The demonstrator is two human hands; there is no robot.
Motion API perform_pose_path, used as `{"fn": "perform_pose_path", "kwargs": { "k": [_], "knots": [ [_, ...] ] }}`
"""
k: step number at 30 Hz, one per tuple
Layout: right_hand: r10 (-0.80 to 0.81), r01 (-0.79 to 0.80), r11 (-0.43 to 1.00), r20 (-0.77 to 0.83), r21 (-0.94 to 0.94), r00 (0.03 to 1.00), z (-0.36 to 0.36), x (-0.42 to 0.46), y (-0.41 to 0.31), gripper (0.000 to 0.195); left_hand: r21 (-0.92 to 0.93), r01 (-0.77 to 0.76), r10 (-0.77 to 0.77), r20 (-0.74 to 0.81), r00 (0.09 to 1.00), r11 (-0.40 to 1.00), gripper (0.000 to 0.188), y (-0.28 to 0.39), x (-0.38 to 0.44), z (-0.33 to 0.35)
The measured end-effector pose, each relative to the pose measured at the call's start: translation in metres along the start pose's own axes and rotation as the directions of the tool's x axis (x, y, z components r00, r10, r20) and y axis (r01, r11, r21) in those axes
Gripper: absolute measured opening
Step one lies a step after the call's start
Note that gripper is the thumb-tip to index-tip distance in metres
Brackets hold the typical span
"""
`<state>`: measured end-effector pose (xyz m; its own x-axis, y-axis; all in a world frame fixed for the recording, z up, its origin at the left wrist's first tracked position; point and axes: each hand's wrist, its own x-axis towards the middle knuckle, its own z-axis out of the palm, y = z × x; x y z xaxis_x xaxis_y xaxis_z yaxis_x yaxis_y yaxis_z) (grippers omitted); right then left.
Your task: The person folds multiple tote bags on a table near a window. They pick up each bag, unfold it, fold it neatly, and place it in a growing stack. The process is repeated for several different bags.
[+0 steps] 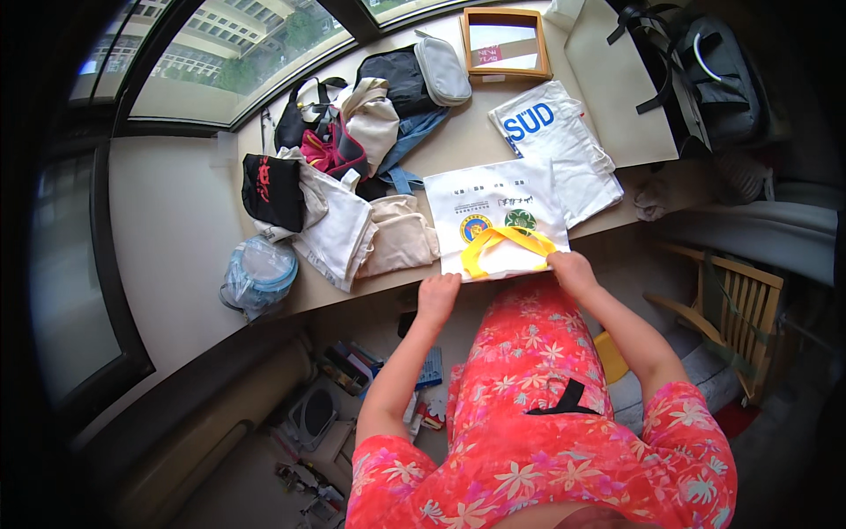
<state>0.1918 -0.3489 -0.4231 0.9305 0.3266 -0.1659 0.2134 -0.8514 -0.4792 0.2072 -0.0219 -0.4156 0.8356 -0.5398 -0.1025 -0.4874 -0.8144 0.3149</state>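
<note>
A white tote bag [496,192] with yellow handles [509,235], round emblems and printed writing lies flat at the front edge of the counter. My left hand [439,299] grips its near left corner, and my right hand [574,271] grips the near right corner. The yellow straps lie looped over the bag's face between my hands. Touching the bag's right side is a folded white cloth bag [562,145] with blue lettering. A folded beige cloth bag [400,238] lies just left of it, beside folded white cloth [337,225].
A black cloth bag [272,192], a plastic-wrapped blue-trimmed item [261,271] and a pile with a red-and-grey bag [334,149] stand left. Behind are a grey zip case [443,71] and a wood-framed box [505,46]. A wooden chair [740,297] stands right, below the counter.
</note>
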Motion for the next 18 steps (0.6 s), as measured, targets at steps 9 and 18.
{"fn": "perform_pose_path", "kwargs": {
  "k": [9, 18],
  "knots": [
    [0.424, -0.278, 0.818, -0.201, 0.504, 0.883, -0.025, 0.140, 0.071, 0.046, -0.890, 0.261, -0.754, -0.128, 0.645, 0.375, 0.031, -0.085, 0.114, 0.021],
    [0.712, -0.573, 0.589, -0.030, 0.570, 0.701, 0.038, 0.081, 0.095, 0.049, -0.538, 0.688, -0.729, 0.182, 0.659, 0.487, 0.037, -0.081, 0.078, 0.085]
  ]
}}
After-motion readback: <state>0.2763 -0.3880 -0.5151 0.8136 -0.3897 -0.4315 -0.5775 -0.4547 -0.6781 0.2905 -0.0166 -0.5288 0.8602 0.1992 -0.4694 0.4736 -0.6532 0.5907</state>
